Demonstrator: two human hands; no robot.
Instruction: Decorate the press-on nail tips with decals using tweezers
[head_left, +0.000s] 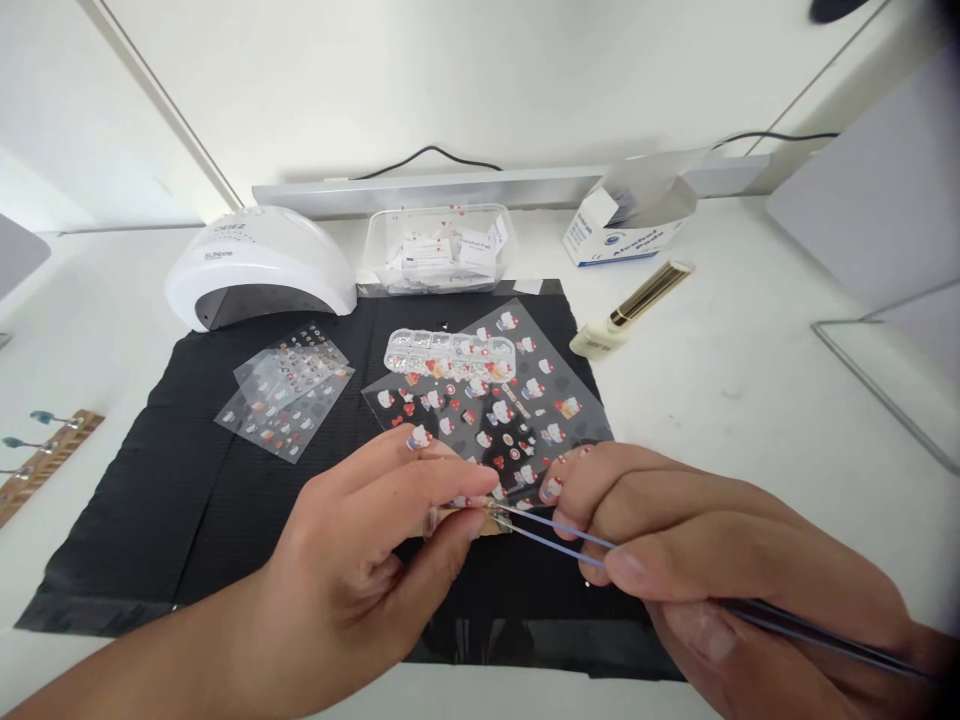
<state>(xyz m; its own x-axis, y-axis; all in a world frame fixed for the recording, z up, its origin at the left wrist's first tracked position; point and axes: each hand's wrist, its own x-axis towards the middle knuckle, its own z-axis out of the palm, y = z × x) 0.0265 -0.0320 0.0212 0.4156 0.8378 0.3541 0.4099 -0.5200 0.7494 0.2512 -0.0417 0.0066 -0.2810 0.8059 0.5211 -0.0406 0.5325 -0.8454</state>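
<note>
My left hand (360, 540) is closed, with thumb and forefinger pinching a small piece I cannot make out. A tan strip and a clear edge show behind the thumb. Lavender tweezers (559, 535) lie between the fingers of my right hand (697, 550). Their metal tips point left and meet the pinched piece near my left fingertips; whether they grip anything is too small to tell. A small cat sticker (418, 437) shows at my left fingers. Beyond both hands lies a clear sheet of cat stickers (525, 385), with a compartmented rhinestone case (450, 355) resting on it.
A black mat (202, 490) covers part of the white table. At the back stand a white nail lamp (259, 265), a clear tub of packets (375, 262) and an alcohol pad box (626, 235). A gold-capped polish bottle (630, 310) lies right; smaller sticker sheets (285, 395) lie left.
</note>
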